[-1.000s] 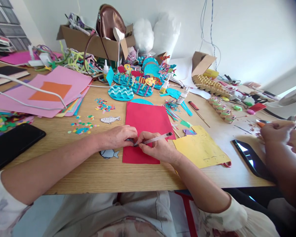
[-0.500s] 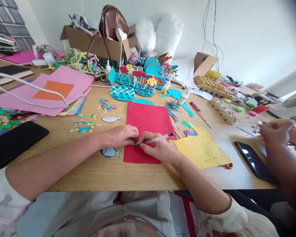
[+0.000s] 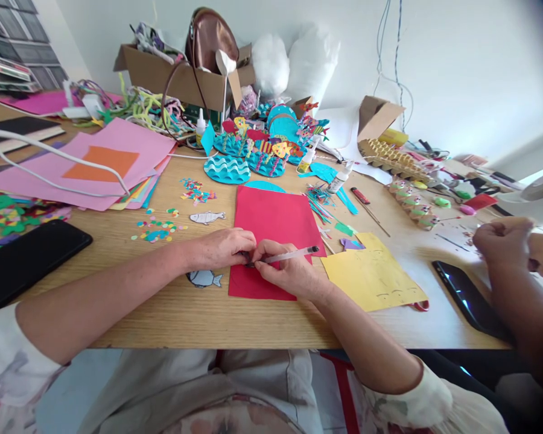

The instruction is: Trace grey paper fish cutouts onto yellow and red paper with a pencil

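Note:
My right hand point(image 3: 285, 265) is closed around a pen point(image 3: 296, 254) with a clear barrel and a dark end cap, its tip low on a red sheet of paper point(image 3: 276, 217). Close against it, the bent fingers of my left hand point(image 3: 228, 247) press together at the sheet's left edge. Something small and dark lies under those fingertips, mostly hidden, and I cannot make it out. A grey paper fish point(image 3: 204, 278) with a dark outline lies just below my left wrist. Above that wrist is a second, slimmer paper fish point(image 3: 207, 217).
Yellow paper point(image 3: 375, 271) with pen marks lies to the right, beside a phone point(image 3: 468, 298) and a co-worker's hand point(image 3: 502, 247). Paper dots point(image 3: 158, 230), a black phone point(image 3: 31, 259) and pink sheets point(image 3: 81, 193) are at left. Blue fish crafts point(image 3: 253, 154) and glue bottles point(image 3: 340, 179) stand behind.
My hands and the pen stay almost in place on the red sheet. The whole view has shifted slightly, and the co-worker's hand has moved a little.

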Tool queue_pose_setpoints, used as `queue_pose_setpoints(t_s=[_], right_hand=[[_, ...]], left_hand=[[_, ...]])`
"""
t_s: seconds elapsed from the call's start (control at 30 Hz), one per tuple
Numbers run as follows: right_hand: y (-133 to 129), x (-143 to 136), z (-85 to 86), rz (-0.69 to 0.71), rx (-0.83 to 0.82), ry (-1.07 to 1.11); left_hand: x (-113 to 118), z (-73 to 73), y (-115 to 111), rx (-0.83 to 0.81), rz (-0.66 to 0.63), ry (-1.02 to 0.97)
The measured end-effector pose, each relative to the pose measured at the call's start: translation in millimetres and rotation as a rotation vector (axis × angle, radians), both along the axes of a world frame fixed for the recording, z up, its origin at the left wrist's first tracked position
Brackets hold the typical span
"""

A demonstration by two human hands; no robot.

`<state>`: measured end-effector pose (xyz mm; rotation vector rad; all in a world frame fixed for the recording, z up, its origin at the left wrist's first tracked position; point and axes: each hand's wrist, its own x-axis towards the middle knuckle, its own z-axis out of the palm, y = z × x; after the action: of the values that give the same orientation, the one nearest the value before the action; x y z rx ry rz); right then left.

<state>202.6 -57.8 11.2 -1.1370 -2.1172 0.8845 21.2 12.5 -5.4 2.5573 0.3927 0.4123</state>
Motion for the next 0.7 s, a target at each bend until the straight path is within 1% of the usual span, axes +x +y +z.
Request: queue_pose_setpoints(t_s=[0.33, 0.5, 0.7], right_hand=[[2, -1, -0.7, 0.022, -0.003, 0.0], [1, -2, -3.7, 0.019, 0.006, -0.006], [1, -7, -0.9, 0.023, 0.021, -0.006]], left_hand=[[1, 4.9, 6, -0.063, -0.046, 0.019], [1, 5.9, 6, -0.085, -0.037, 0.029], [1, 10.5, 3, -0.119, -0.019, 0.046]])
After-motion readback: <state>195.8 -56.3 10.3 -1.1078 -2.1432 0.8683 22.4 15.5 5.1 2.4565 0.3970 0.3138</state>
